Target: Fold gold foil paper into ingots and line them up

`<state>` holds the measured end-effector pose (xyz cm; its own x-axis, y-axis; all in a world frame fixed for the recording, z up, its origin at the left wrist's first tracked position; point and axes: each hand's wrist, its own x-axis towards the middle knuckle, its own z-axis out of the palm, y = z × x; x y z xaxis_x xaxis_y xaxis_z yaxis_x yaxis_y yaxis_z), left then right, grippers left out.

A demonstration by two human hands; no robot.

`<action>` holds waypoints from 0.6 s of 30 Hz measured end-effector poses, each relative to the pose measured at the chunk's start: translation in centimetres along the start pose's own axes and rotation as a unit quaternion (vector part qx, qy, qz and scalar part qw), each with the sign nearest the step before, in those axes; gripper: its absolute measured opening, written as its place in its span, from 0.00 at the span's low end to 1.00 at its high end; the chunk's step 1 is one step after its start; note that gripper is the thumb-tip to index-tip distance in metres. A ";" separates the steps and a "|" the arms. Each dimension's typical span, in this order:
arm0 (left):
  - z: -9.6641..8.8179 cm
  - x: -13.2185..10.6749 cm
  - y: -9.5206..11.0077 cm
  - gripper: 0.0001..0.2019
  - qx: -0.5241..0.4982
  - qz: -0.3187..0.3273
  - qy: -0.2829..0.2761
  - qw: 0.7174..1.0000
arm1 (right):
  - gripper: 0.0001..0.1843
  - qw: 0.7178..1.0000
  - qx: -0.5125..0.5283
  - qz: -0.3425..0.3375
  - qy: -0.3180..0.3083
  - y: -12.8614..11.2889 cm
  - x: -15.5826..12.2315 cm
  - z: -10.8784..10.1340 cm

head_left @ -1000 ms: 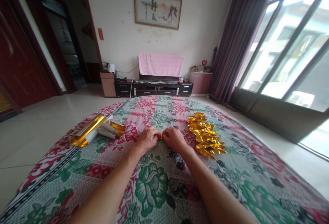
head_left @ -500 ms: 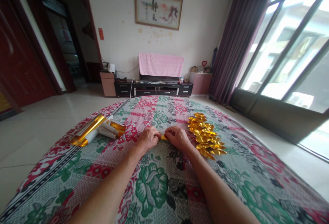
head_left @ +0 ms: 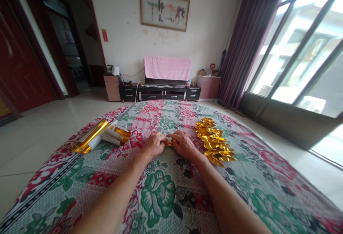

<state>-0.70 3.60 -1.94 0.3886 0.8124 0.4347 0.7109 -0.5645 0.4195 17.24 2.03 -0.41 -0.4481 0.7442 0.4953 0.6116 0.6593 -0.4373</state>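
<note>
A small piece of gold foil paper [head_left: 169, 143] lies between my two hands, low over the patterned cloth. My left hand [head_left: 154, 144] has its fingers curled and pinches the left end of the piece. From the other side my right hand [head_left: 183, 144] holds it, thumb and forefinger at its right end. Most of the piece is hidden by my fingers. To the right of my hands, folded gold foil shapes [head_left: 215, 141] with pointed ends lie in a row. Rolled sheets of gold foil paper with white backs [head_left: 95, 135] rest at the left.
A floral cloth [head_left: 158, 194] in green, red and grey covers the round-edged surface. Beyond it stand a low black TV cabinet [head_left: 163, 92] and a screen under a pink towel [head_left: 167, 67]. A purple curtain [head_left: 252, 37] and large windows are on the right.
My right hand has shifted slightly left, its fingers reaching further over the gold foil piece. The left hand stays nearly in place.
</note>
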 end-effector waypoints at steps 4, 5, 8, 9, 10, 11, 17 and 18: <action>0.0 0.0 0.1 0.12 0.001 -0.001 0.000 1.000 | 0.16 0.999 -0.025 -0.020 -0.022 -0.1 0.0 -0.1; -0.1 0.0 0.1 0.12 0.001 0.001 0.000 1.000 | 0.15 0.999 -0.032 -0.018 -0.025 -0.1 -0.1 -0.1; -0.2 -0.1 0.0 0.12 0.000 0.011 0.002 1.000 | 0.13 0.998 -0.050 -0.008 -0.028 -0.1 -0.1 -0.1; -0.2 -0.1 0.0 0.12 0.000 0.017 0.002 1.000 | 0.13 0.998 -0.054 -0.005 -0.027 -0.1 0.0 0.0; -0.3 -0.2 -0.1 0.12 -0.001 0.025 0.002 1.000 | 0.13 0.998 -0.057 -0.002 -0.026 -0.1 0.0 0.0; -0.4 -0.3 -0.1 0.12 -0.001 0.035 0.002 0.999 | 0.13 0.998 -0.058 0.001 -0.025 0.0 -0.1 0.0; -0.8 -0.8 0.0 0.13 0.016 0.088 0.021 0.996 | 0.13 0.998 -0.056 0.011 -0.020 0.0 -0.1 0.1; -0.8 -0.9 0.0 0.13 0.022 0.094 0.022 0.995 | 0.13 0.998 -0.056 0.014 -0.020 0.0 -0.1 0.1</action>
<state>-1.50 2.78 -1.65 0.4924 0.6847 0.5374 0.6534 -0.6987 0.2915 17.22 1.96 -0.53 -0.4539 0.7669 0.4538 0.6926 0.6240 -0.3618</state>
